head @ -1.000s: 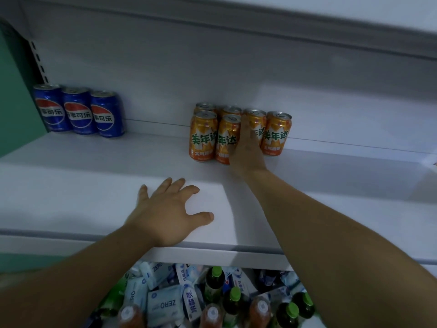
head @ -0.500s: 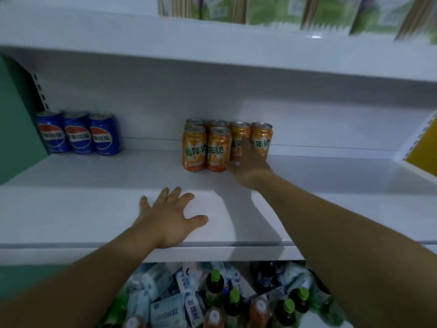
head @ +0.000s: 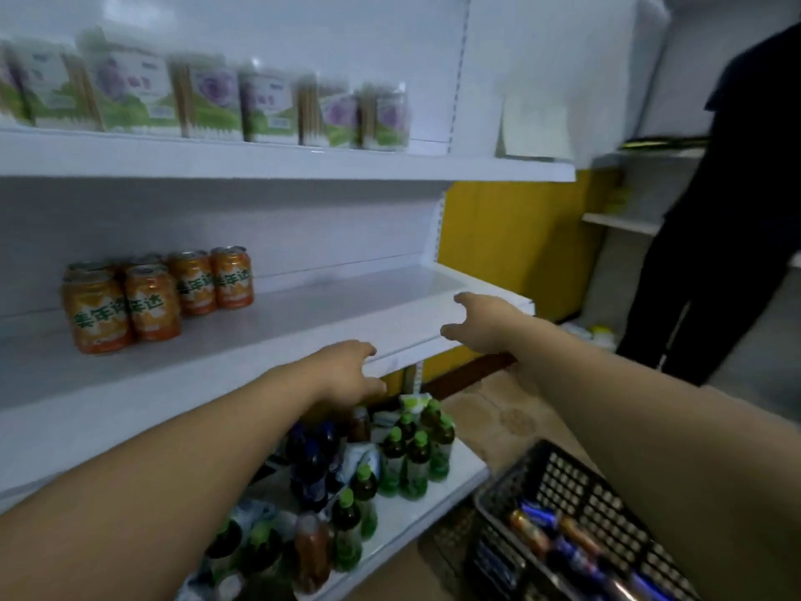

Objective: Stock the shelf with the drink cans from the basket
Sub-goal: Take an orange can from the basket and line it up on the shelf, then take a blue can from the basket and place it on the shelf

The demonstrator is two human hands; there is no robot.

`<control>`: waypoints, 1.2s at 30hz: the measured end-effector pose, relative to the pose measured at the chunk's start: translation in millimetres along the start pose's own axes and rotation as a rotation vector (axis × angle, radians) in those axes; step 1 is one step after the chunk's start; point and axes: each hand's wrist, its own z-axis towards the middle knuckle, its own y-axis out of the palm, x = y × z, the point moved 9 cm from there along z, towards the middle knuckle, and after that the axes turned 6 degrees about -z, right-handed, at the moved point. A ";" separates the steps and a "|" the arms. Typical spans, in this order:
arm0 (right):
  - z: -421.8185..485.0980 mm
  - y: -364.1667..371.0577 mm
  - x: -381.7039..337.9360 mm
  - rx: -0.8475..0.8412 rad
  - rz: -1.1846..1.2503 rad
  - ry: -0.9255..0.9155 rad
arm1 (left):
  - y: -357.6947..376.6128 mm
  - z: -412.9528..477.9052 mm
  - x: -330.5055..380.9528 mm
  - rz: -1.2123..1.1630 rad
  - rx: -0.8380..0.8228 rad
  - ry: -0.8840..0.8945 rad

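Both hands hold nothing: right hand (head: pixel 481 323) loosely spread, left hand (head: pixel 346 375) resting on the shelf (head: pixel 303 327) edge; cans (head: pixel 531 531) lie, seemingly sideways, in the basket (head: pixel 576 479) below the right arm

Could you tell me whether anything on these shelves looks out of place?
The orange cans stand upright and tidy. Only the bottom shelf looks untidy: white packets lie jumbled among the green-capped bottles.

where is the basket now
The basket sits bottom right in the head view, on the floor just right of the bottles on the lowest shelf.
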 end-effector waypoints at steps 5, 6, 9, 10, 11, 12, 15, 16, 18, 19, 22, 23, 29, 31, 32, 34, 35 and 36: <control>-91.2 -2.7 132.3 0.042 0.013 0.313 | 72.9 12.3 133.7 0.056 -0.122 0.269; -107.7 -1.0 151.8 0.045 0.009 0.369 | 87.4 11.8 153.9 0.060 -0.149 0.311; -151.5 10.1 197.4 0.051 0.030 0.510 | 127.8 7.3 202.2 0.059 -0.222 0.421; -161.8 16.8 209.8 0.042 0.045 0.544 | 140.0 6.0 213.4 0.054 -0.251 0.450; -170.1 25.6 220.7 0.028 0.062 0.572 | 151.9 6.1 221.7 0.041 -0.281 0.477; -175.9 35.4 231.7 0.017 0.080 0.595 | 163.6 9.4 227.7 0.029 -0.302 0.505; -184.8 67.2 258.9 0.012 0.134 0.655 | 199.0 24.5 234.1 0.031 -0.363 0.556; -186.6 81.1 266.9 -0.001 0.148 0.676 | 211.7 29.4 232.5 0.049 -0.389 0.551; -190.2 112.1 280.5 -0.056 0.164 0.730 | 237.2 40.2 229.9 0.090 -0.441 0.548; -191.2 128.7 288.7 -0.085 0.174 0.756 | 249.5 47.1 230.1 0.107 -0.460 0.556; -192.4 177.1 316.0 -0.186 0.235 0.815 | 292.1 69.5 228.9 0.124 -0.547 0.537; -191.9 191.5 326.5 -0.215 0.243 0.824 | 307.8 77.2 228.8 0.126 -0.576 0.528; -185.7 284.9 395.9 -0.299 0.326 0.912 | 410.7 127.4 233.7 0.169 -0.713 0.486; -178.8 318.8 418.0 -0.328 0.370 0.929 | 446.9 150.5 237.7 0.177 -0.745 0.463; -175.1 336.4 429.1 -0.344 0.389 0.931 | 464.9 161.1 239.9 0.172 -0.760 0.452; -167.0 372.4 451.8 -0.358 0.441 0.941 | 504.1 182.5 243.1 0.157 -0.791 0.424; -163.0 392.1 463.6 -0.360 0.471 0.953 | 525.5 193.1 243.1 0.150 -0.805 0.409; -159.2 412.9 475.9 -0.364 0.501 0.968 | 547.0 203.3 243.1 0.141 -0.819 0.393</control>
